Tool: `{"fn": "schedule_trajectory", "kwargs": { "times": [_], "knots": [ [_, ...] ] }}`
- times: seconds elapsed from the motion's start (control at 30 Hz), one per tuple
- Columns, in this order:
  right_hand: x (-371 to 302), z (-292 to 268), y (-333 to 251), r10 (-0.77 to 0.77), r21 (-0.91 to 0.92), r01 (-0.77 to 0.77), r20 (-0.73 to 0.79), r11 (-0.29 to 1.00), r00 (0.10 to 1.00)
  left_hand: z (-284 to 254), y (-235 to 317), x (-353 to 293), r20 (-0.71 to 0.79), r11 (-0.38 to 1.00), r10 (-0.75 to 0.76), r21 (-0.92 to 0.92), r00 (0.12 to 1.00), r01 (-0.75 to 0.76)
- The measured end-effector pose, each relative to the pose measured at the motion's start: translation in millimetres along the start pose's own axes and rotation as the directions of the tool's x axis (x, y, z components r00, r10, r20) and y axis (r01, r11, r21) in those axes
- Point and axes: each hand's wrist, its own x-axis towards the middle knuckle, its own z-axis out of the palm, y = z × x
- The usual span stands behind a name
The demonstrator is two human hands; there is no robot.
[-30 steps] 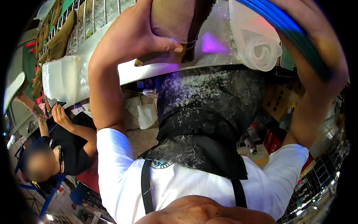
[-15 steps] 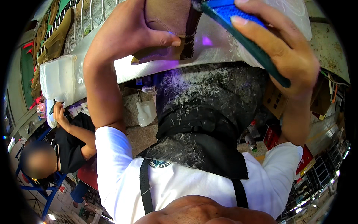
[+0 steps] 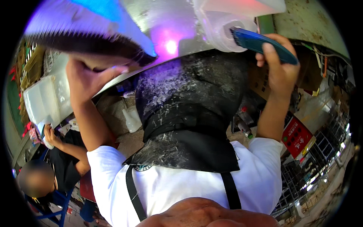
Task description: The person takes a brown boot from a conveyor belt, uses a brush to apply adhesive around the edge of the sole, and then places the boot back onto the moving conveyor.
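The person's left hand (image 3: 89, 77) is closed around a shoe (image 3: 87, 26), gripping it from below with the thumb along its near side. The shoe is held at the left, over the desk (image 3: 187, 20), its pale sole turned up under purple and blue light. The right hand (image 3: 278, 62) grips a blue brush (image 3: 266, 44), its bristles at the round mouth of a translucent jar (image 3: 217, 36) by the desk's edge; whether they touch it cannot be told. White lint speckles the black apron (image 3: 189, 109).
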Motion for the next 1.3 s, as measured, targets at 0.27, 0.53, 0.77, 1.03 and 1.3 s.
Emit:
{"fn": "schedule_trajectory", "kwargs": {
  "times": [0.27,0.53,0.77,1.03,1.3],
  "knots": [
    [6,9,15,-0.143,-0.094,0.152,0.101,0.984,0.985,6,-14,-39,0.019,0.999,0.002,-0.041,1.000,-0.001],
    [15,-7,14,0.285,0.312,-0.340,0.209,0.887,0.935,12,-26,-33,-0.217,0.979,-0.002,-0.198,0.976,-0.042],
    [-10,-13,33,0.307,0.474,-0.377,0.221,0.796,0.926,10,38,-8,-0.002,0.642,-0.292,-0.742,0.957,0.194],
    [6,88,-4,-0.193,0.844,-0.179,0.313,0.505,0.930,35,66,-3,0.328,0.445,-0.136,-0.823,0.935,0.353],
    [-7,46,-19,-0.685,0.444,0.528,0.376,0.724,0.624,36,65,-4,0.340,0.359,-0.108,-0.863,0.934,0.356]
  ]
}}
